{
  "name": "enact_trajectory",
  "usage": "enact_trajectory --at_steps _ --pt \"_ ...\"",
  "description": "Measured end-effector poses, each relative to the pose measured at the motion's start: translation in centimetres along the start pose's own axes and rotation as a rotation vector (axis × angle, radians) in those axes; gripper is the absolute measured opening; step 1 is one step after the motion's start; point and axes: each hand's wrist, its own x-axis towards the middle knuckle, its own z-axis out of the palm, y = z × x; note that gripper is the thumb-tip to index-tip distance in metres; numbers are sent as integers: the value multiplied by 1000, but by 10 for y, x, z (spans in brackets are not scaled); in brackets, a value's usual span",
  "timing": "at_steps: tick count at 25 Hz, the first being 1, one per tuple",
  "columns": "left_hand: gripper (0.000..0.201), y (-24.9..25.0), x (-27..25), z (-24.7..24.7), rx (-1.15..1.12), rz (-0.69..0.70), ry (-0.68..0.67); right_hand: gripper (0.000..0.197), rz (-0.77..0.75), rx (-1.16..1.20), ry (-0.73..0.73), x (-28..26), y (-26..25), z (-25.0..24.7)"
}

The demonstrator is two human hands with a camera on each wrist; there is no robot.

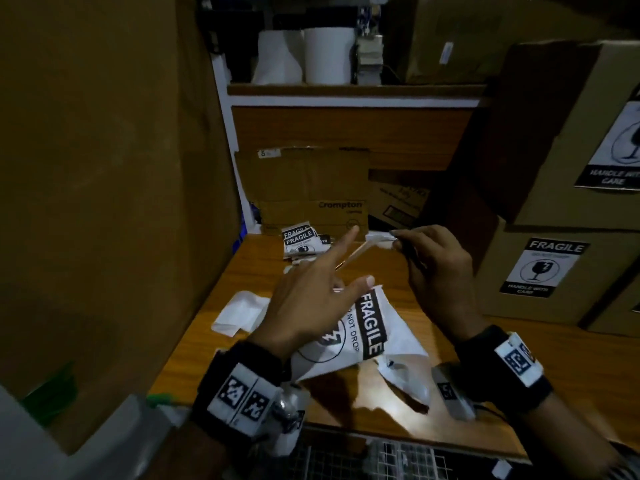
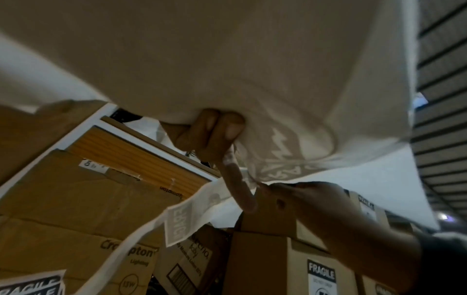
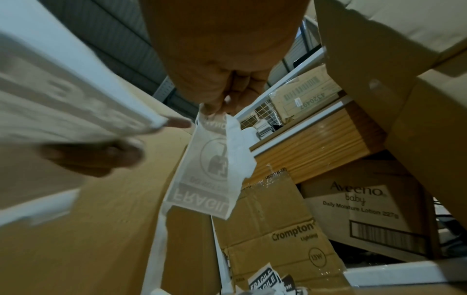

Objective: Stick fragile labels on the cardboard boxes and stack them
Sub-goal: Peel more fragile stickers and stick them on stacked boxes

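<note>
My left hand holds a white fragile label over the table, lower fingers curled on its underside and index finger pointing forward. My right hand pinches the top corner of a second white sheet, which hangs down and shows the fragile print faint and reversed. The two sheets meet near the left index finger. Two stacked cardboard boxes at right each carry a label. A large brown box fills the left side.
A pile of fragile labels lies at the back of the wooden table, before a flattened Crompton carton. White paper scraps lie on the tabletop. A shelf with white rolls stands behind.
</note>
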Motion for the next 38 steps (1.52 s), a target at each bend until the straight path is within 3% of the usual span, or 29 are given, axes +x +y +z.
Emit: enact_trajectory --at_steps 2,4,6,9,12,15,21,28,30,33,35,38 --pt "62 3 27 15 141 70 91 26 -27 26 -4 8 9 0" --pt "39 9 52 23 236 124 203 19 -33 16 -8 16 17 -2" --pt "28 11 72 32 285 158 277 17 127 165 13 25 28 -9" --pt "23 5 86 42 298 119 243 16 503 486 57 40 46 -21" --pt "32 1 96 46 238 35 157 17 554 407 -27 46 62 -20" --pt "10 11 102 44 157 36 172 12 503 390 -2 46 66 -14" --pt "22 25 101 41 73 48 199 10 553 562 63 46 74 -17" --pt "24 12 99 34 -26 -95 383 14 630 610 -124 39 85 -23" --pt "24 12 99 35 -124 -130 370 15 661 633 -177 35 88 -24" --pt "22 18 96 36 -302 -150 291 30 814 898 -160 31 89 -29" --pt "21 20 94 36 -319 -136 274 26 920 1053 -150 31 91 -33" --pt "20 19 92 36 -337 -123 262 22 987 1090 -175 30 97 -36"
